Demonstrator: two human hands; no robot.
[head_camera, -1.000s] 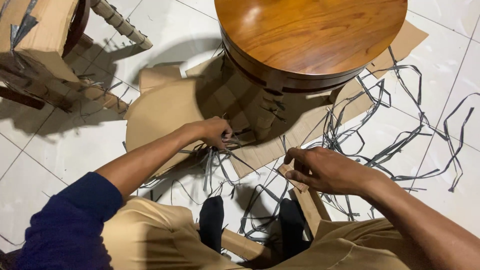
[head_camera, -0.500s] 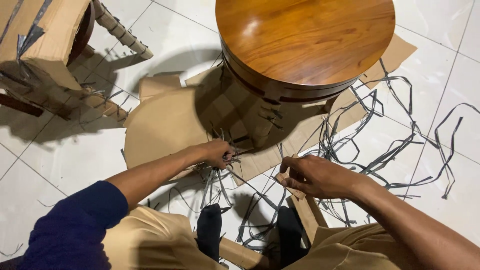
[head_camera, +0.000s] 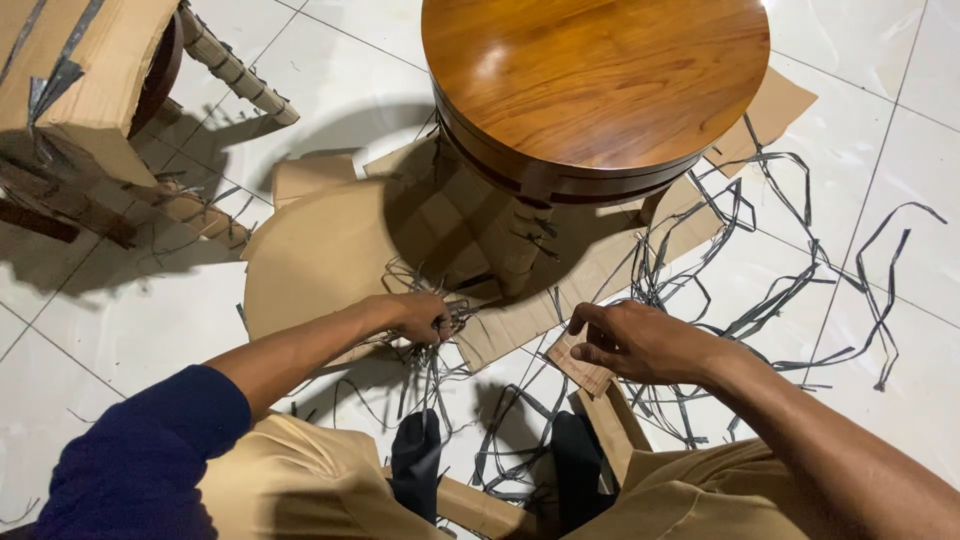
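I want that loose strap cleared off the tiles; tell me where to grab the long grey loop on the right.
Take the long grey strap loop at its upper arch, coming from the right. There it lies alone on bare tile, apart from the tangle by the cardboard.

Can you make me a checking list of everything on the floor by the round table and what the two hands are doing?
Surface: white tiled floor, partly covered by flat brown cardboard.
Job's things: round wooden table, its leg wrapped in cardboard; a bunch of grey straps; a small cardboard piece.
Clutter: loose grey strapping tangled across the tiles to the right.
Grippers: left hand closed on the bunch of grey straps; right hand pinching the small cardboard piece.
Cables: nothing seen.
Surroundings: another cardboard-wrapped piece of furniture at top left.
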